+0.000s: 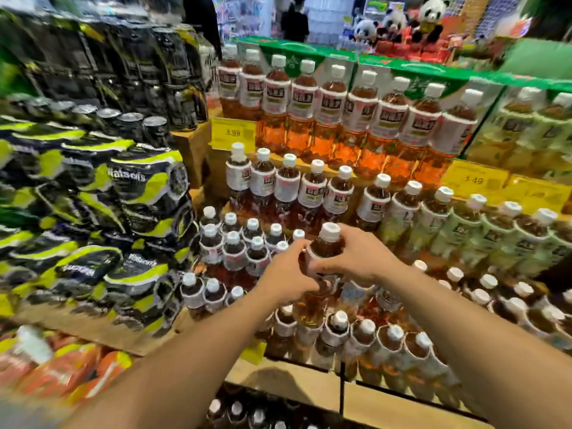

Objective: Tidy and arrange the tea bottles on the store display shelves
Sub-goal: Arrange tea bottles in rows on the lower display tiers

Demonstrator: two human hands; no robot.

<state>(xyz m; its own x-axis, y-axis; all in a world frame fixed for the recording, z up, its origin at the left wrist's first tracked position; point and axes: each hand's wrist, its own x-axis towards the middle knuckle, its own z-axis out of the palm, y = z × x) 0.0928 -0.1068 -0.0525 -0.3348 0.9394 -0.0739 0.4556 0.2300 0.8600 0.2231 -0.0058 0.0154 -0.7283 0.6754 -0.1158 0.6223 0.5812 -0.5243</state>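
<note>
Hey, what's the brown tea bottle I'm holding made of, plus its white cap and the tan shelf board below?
The brown tea bottle looks like clear glossy plastic: the tea shows through its neck. Its white cap looks like opaque matte plastic. The tan shelf board looks like bare matte wood or plywood, though blur leaves that open.

Tiered wooden shelves [309, 388], panda plush toys [430, 17] beyond.

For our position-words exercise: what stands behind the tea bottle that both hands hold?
A row of white-capped tea bottles on the next tier up stands behind the held bottle. The left hand and right hand cover most of its body.
</note>
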